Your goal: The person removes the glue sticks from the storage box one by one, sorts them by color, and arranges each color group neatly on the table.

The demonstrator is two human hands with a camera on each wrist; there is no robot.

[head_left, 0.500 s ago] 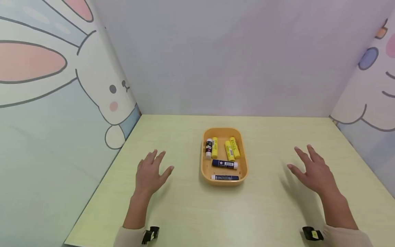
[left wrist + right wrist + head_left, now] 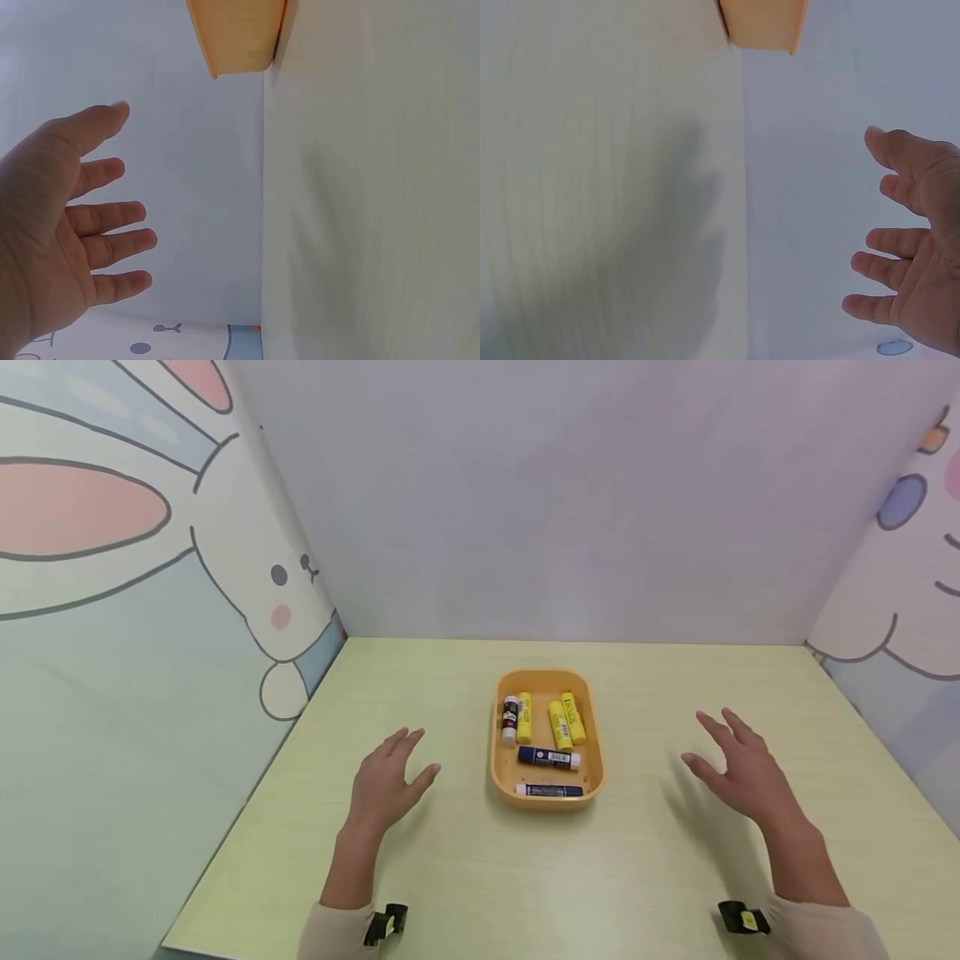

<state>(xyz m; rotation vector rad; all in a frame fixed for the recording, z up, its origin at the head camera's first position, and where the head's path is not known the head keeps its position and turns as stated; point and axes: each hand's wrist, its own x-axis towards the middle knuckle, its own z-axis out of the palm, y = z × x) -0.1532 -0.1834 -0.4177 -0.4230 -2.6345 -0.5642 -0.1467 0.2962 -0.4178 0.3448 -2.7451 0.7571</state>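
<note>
Beside the tray [image 2: 546,804] of tubes [image 2: 549,758], the left hand [image 2: 384,787] hovers just before nine o'clock, the right hand [image 2: 750,779] just past three (both spread).

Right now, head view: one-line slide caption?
Left hand and right hand hover empty on either side of an orange tray holding six tubes.

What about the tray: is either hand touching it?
No, bare table shows between the tray and both the left hand and the right hand.
</note>
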